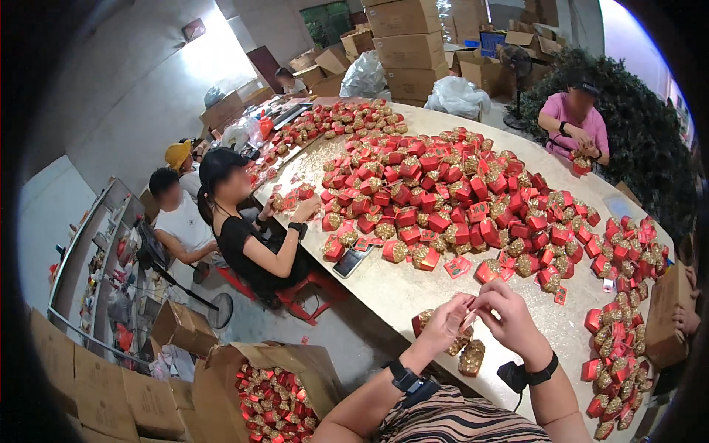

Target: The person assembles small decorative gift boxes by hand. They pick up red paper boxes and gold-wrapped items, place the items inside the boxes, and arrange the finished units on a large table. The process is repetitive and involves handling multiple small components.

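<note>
Head view, fisheye: bench w/ red-and-gold ornaments; landmark = table [384, 295], pale-topped, running from the wearer's body to the rear of the room; L hand [443, 325] above the table's near edge, fingers pinched narrow on a small red piece [467, 317]; R hand [509, 314] just beside it, also over the table's near edge, thumb & fingertips bent in close to the same piece; whether they grip it cannot be told, contact being partly hidden; a gold-brown ornament [471, 359] lies on the table's near edge, below the hands; another ornament, red & gold [419, 323], shows partly behind the L hand, on the table; black wristbands on both wrists.

Main heap [443, 192] of red-and-gold ornaments covers the table's middle; second heap [624, 332] along its R side; third heap [332, 122] toward its far end; dark phone [354, 261] flat nr the table's L edge; loose red card [458, 266] on the table, btwn main heap & hands.

Off the table: open carton [303, 365] of like ornaments, L of its near end; person in black top [247, 244] seated at its L edge, a hand by the ornaments; person in pink shirt [591, 125] at its far R side, an ornament in hand; stacked cartons [410, 44] beyond its far edge.
</note>
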Motion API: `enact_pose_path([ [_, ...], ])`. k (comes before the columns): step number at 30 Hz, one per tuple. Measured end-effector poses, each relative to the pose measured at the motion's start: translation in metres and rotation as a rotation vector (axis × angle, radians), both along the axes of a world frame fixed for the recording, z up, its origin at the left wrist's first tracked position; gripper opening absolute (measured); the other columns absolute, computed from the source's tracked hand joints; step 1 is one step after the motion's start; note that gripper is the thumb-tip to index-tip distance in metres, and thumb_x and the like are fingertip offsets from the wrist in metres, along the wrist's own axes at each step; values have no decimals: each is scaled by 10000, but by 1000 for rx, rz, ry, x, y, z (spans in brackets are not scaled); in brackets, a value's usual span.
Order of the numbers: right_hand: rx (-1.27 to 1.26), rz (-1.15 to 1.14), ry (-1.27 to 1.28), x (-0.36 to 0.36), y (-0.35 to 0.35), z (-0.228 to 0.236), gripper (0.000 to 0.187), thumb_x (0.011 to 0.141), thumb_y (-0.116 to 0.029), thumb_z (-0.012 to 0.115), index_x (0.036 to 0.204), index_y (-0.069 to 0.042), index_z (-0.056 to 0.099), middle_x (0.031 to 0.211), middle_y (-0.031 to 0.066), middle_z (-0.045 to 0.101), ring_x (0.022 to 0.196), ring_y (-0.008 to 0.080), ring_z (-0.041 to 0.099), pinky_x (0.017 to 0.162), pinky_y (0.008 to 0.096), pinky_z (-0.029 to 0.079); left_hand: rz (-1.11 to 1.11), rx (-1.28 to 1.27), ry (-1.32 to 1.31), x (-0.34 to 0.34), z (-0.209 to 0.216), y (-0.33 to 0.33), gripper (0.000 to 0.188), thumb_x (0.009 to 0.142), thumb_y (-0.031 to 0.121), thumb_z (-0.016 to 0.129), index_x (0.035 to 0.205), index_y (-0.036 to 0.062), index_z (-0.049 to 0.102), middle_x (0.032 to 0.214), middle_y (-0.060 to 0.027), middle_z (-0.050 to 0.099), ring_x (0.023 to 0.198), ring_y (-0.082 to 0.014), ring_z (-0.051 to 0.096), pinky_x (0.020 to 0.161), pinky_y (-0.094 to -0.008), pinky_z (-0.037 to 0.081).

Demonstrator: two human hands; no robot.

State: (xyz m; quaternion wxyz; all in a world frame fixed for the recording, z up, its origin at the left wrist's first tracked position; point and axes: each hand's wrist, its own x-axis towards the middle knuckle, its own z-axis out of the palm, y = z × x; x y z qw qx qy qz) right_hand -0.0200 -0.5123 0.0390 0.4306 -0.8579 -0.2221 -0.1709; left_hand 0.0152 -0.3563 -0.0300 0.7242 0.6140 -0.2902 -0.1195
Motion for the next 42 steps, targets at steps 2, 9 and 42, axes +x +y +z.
enact_pose_path([
  [2, 32, -48, 17, 0, 3, -1, 153, 716, 39, 616, 850, -25, 579, 866, 120, 525, 728, 281, 578, 627, 332, 477, -106, 15, 163, 4, -4, 2, 598, 899, 580, 341, 1030, 20, 503, 720, 31, 433, 622, -47, 386, 559, -194, 327],
  [9, -17, -208, 122, 17, 5, -4, 167, 693, 40, 626, 841, -23, 584, 838, 127, 531, 767, 287, 572, 624, 335, 468, -140, 139, 225, 33, -26, -10, 620, 948, 504, 273, 1144, -42, 490, 1018, -68, 562, 945, -117, 514, 885, -246, 399],
  [42, 112, -468, 318, 265, 135, -58, 131, 643, 37, 637, 730, -24, 559, 768, 87, 514, 688, 209, 527, 569, 288, 405, -448, -9, 691, 273, -63, 109, 532, 948, 517, 249, 962, 68, 534, 700, -6, 532, 605, -74, 477, 515, -213, 383],
])
